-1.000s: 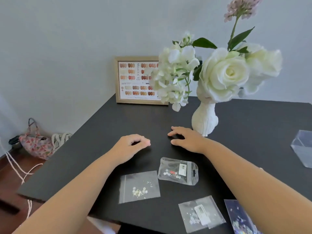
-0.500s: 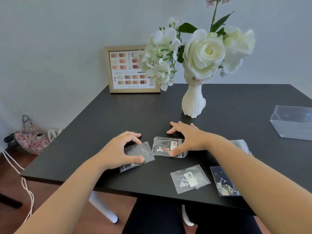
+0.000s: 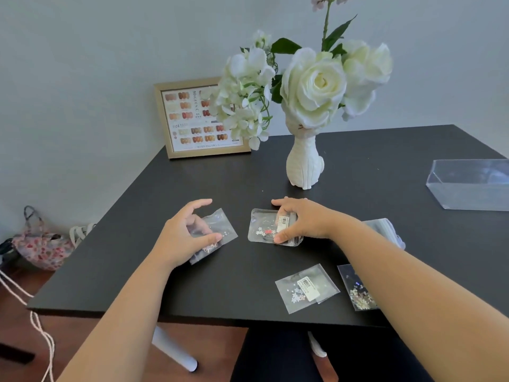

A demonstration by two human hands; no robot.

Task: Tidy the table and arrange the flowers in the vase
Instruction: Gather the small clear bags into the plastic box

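Observation:
A white vase (image 3: 304, 166) with white roses and small blossoms (image 3: 314, 84) stands upright at the middle back of the black table (image 3: 137, 221). My left hand (image 3: 181, 235) grips a clear packet of flower sequins (image 3: 220, 230), one corner lifted off the table. My right hand (image 3: 303, 220) pinches a second clear packet with a white label (image 3: 261, 227), thumb at its near edge. Two more sequin packets (image 3: 305, 288) (image 3: 358, 293) lie near the front edge, the right one partly under my forearm.
A framed nail colour chart (image 3: 192, 119) leans on the wall at back left. A clear plastic box (image 3: 468, 188) sits at the right edge. More clear packets (image 3: 385, 230) lie behind my right forearm. A floral bag (image 3: 41, 246) is on the floor to the left.
Both hands came back from in front of the vase to the packets and closed on one each. The left packet now tilts up off the table.

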